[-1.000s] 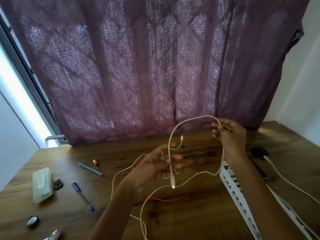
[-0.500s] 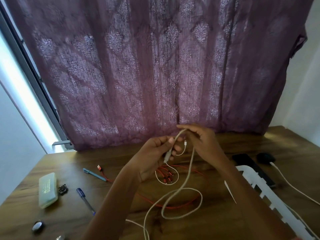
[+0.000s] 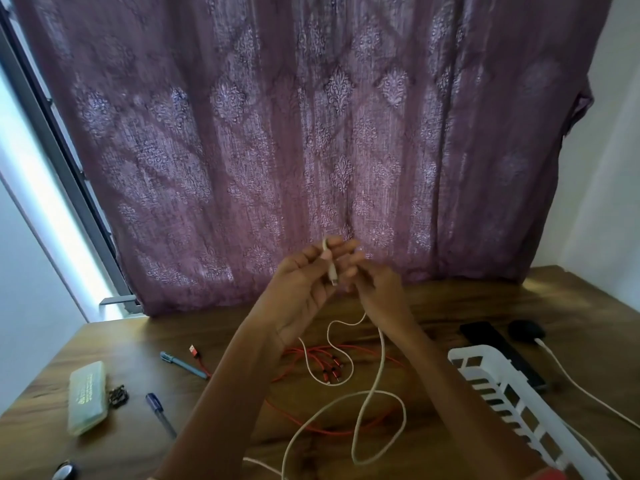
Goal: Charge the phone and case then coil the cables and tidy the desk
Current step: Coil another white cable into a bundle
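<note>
Between raised hands: white cable (image 3: 381,355) end; left hand (image 3: 304,292) pinching

**Cables and Clutter Across a Wooden Tabletop**

On the wooden tabletop (image 3: 225,327), a red cable (image 3: 330,370) sprawls at centre, with loops of a white cable (image 3: 403,415) lying over it. To the left are two pens (image 3: 183,365) (image 3: 160,414) and a pale green box (image 3: 86,398). To the right, a white slotted basket (image 3: 478,350) sits beside a phone (image 3: 485,336) and a black rounded case (image 3: 525,330).

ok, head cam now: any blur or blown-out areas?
Head view: left hand and right hand motion-blurred, white cable smeared where they hold it; window strip at left blown out; pen on the desk reasonably sharp.
</note>
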{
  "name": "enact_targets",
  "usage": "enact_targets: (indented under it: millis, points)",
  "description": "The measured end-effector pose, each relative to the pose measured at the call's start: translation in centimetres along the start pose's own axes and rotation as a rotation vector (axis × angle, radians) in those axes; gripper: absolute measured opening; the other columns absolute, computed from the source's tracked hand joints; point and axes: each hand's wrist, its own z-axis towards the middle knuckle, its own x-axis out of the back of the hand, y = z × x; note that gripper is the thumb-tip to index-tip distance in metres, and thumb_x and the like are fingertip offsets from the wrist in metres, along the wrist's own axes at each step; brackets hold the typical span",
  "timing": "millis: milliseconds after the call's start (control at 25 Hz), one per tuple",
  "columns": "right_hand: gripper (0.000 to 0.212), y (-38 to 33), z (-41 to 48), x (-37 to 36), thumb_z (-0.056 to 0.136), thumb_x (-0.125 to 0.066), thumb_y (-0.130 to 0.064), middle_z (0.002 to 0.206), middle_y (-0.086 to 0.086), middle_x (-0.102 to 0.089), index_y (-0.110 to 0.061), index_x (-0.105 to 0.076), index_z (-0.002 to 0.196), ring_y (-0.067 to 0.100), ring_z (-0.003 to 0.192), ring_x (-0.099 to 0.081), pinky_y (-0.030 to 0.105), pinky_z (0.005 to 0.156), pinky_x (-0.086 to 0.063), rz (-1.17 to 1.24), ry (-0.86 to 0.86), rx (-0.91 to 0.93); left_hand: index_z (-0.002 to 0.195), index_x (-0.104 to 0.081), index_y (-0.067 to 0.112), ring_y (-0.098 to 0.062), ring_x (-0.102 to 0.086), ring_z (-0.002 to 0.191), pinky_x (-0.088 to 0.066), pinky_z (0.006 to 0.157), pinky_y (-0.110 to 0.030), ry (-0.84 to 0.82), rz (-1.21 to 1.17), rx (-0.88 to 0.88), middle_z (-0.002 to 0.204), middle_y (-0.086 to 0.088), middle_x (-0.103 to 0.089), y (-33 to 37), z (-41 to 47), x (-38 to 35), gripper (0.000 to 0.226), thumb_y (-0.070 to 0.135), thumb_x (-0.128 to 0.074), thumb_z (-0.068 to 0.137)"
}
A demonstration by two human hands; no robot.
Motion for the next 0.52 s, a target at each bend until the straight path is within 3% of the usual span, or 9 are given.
enact_targets:
  millis: [120,200,280,360,440,520]
  points:
    - [0.022,0.0,-1.7,-0.6,0.094,-0.051,-0.028,0.058,-0.007,-0.057,-0.011,-0.066,0.095,0.002,0.047,-0.050,0.015,0.050,-0.038,-0.038,-0.062,-0.011,0.113,-0.052,-0.003,-0.020,-0.066,0.101,-0.054,0.088,-0.028,0.079,-0.112,-0.107,0.113,-0.013,-0.065,1.0,1.0,0.3,0.027,0.001,-0.030,0.098]
    - [0.021,0.0,-3.0,-0.8,0.093,-0.054,-0.027,0.063,-0.004,-0.059,-0.011,-0.063,0.104,0.004,0.054,-0.054,0.018,0.054,-0.038,-0.077,-0.128,0.013,0.112,-0.052,-0.002,-0.020,-0.065,0.103,-0.051,0.092,-0.031,0.121,-0.135,-0.160,0.114,-0.012,-0.064,1.3,1.4,0.4,0.027,0.000,-0.030,0.098]
    - [0.032,0.1,-4.1,-0.9,0.093,-0.053,-0.030,0.085,0.002,-0.068,-0.016,-0.058,0.121,0.013,0.077,-0.063,0.022,0.064,-0.040,-0.225,-0.199,0.043,0.113,-0.052,-0.002,-0.019,-0.062,0.106,-0.050,0.091,-0.029,0.175,-0.122,-0.205,0.114,-0.010,-0.062,1.2,1.6,0.6,0.026,0.000,-0.031,0.098]
    - [0.037,-0.1,-5.0,-0.5,0.095,-0.049,-0.031,0.106,-0.003,-0.068,-0.022,-0.052,0.130,0.014,0.094,-0.064,0.026,0.073,-0.045,-0.410,-0.185,0.120,0.118,-0.049,-0.002,-0.017,-0.060,0.108,-0.051,0.090,-0.025,0.238,-0.064,-0.246,0.117,-0.010,-0.059,0.9,1.8,1.0,0.027,0.001,-0.031,0.098]
    - [0.034,-0.6,-5.7,0.4,0.091,-0.048,-0.033,0.096,-0.006,-0.069,-0.020,-0.061,0.120,0.011,0.075,-0.067,0.025,0.059,-0.052,-0.546,-0.087,0.323,0.121,-0.046,0.000,-0.012,-0.059,0.108,-0.050,0.090,-0.020,0.291,0.073,-0.281,0.116,-0.006,-0.058,0.3,1.9,1.5,0.027,0.001,-0.033,0.098]
    - [0.025,-0.9,-5.6,1.7,0.082,-0.060,-0.031,0.076,-0.006,-0.064,-0.018,-0.070,0.101,0.007,0.054,-0.060,0.017,0.043,-0.045,-0.670,0.023,0.545,0.122,-0.047,0.003,-0.007,-0.060,0.104,-0.049,0.092,-0.019,0.329,0.261,-0.300,0.112,0.000,-0.060,-0.5,1.8,1.8,0.027,0.003,-0.036,0.097]
